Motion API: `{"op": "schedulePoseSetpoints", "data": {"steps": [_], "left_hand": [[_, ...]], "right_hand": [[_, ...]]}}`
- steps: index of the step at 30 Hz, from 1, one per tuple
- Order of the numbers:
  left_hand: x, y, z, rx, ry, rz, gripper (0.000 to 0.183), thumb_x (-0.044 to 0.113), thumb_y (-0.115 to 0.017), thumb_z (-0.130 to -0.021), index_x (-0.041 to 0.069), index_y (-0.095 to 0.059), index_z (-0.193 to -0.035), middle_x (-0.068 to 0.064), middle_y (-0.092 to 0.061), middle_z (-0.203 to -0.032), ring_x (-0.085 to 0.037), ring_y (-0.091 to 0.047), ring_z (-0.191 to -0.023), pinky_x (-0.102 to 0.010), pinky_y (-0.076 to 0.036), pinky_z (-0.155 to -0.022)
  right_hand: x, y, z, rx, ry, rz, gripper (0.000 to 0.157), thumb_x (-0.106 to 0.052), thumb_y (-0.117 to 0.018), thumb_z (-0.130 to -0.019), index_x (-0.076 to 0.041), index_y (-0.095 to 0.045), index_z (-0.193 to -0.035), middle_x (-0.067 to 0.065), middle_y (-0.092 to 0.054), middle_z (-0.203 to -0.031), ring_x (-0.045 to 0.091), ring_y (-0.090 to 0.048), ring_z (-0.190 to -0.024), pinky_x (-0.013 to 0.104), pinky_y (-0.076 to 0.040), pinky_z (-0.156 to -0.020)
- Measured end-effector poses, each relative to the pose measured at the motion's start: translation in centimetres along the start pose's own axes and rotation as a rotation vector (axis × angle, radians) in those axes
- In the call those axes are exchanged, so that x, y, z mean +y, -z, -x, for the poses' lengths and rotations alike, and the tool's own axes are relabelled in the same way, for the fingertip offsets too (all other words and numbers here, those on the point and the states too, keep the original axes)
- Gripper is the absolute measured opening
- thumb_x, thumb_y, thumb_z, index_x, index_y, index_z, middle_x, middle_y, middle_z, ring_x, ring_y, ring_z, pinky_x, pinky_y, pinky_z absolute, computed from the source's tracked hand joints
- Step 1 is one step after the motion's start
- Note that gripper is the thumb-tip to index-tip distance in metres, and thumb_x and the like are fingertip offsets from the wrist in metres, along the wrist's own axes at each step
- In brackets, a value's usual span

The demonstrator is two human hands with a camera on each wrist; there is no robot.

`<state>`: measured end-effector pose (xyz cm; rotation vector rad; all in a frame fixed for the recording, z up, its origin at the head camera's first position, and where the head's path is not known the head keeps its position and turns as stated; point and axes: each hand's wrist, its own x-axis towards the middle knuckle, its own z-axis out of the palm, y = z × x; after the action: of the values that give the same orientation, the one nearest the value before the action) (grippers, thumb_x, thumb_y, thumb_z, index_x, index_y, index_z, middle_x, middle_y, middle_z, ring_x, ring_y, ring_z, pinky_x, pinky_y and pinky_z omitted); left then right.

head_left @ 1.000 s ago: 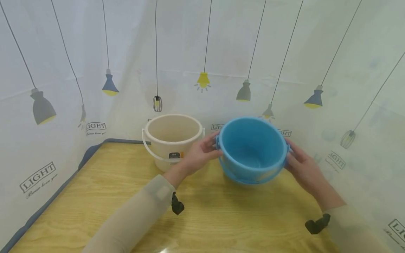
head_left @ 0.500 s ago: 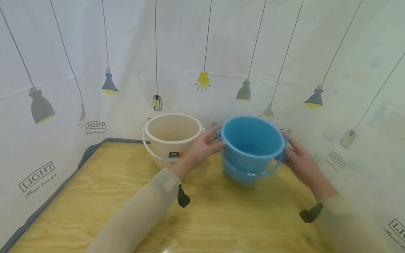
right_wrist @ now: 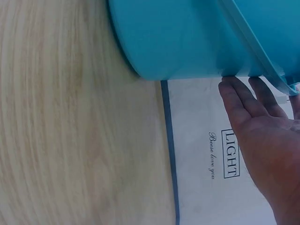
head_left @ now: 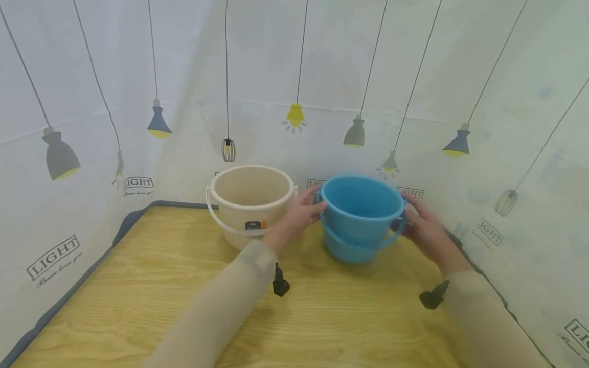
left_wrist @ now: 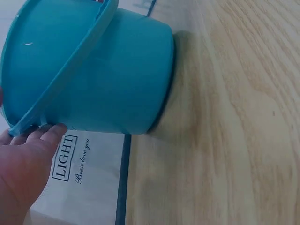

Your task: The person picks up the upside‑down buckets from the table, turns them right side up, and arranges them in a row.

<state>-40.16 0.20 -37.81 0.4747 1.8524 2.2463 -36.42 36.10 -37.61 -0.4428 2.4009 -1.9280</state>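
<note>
A blue plastic bucket (head_left: pixel 359 225) stands upright at the back of the wooden table, its base right at the tabletop in both wrist views. Its handle (left_wrist: pixel 70 70) hangs down across the front. My left hand (head_left: pixel 301 212) holds the bucket's left side at the rim, thumb in front and fingers behind by the handle joint. On the opposite side my right hand (head_left: pixel 425 227) grips below the rim, with fingertips (right_wrist: pixel 229 82) against the outer wall. Just left of it is a cream bucket (head_left: pixel 253 225) with a dark label and white handle, partly covered by my left hand.
The wood-grain table (head_left: pixel 322 317) stretches toward me. White cloth walls (head_left: pixel 257 61) printed with hanging lamps rise close behind both buckets and along the sides. A dark blue strip (head_left: pixel 92 273) edges the table at the left.
The blue bucket has gone from tipped toward me to upright, and its handle has dropped lower on the front. Both hands moved with it, the right one shifting left. The cream bucket stayed put.
</note>
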Motion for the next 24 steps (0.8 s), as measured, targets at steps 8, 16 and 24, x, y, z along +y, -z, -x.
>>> {"op": "schedulePoseSetpoints", "data": {"steps": [8,16,24], "left_hand": [[-0.4,-0.1,-0.7,0.043,0.008,-0.012,0.072,0.015,-0.068,-0.109,0.024,-0.036,-0.173,-0.020,-0.035,-0.178,-0.043,-0.043,-0.160,-0.058,-0.042,-0.130],[-0.2,-0.4,-0.9,0.071,0.017,-0.011,0.071,0.014,-0.067,-0.109,0.025,-0.038,-0.172,-0.021,-0.039,-0.176,-0.044,-0.045,-0.159,-0.058,-0.042,-0.131],[-1.6,-0.6,0.7,0.049,0.031,-0.187,0.093,0.027,-0.068,-0.107,0.009,-0.010,-0.177,-0.025,-0.023,-0.181,-0.045,-0.035,-0.164,-0.059,-0.038,-0.133]], "right_hand": [[1.3,-0.5,-1.3,0.004,-0.013,-0.119,0.064,-0.046,-0.042,-0.119,-0.026,-0.023,-0.176,0.015,-0.029,-0.179,0.024,-0.050,-0.154,0.036,-0.054,-0.119],[1.2,-0.6,-1.6,0.023,-0.020,-0.144,0.064,-0.045,-0.044,-0.119,-0.026,-0.024,-0.176,0.014,-0.029,-0.180,0.004,-0.059,-0.134,0.028,-0.057,-0.112],[0.6,-0.8,0.0,0.213,-0.061,0.063,0.076,-0.055,-0.044,-0.117,-0.017,-0.018,-0.177,0.019,-0.035,-0.178,0.029,-0.048,-0.159,0.050,-0.039,-0.134]]}}
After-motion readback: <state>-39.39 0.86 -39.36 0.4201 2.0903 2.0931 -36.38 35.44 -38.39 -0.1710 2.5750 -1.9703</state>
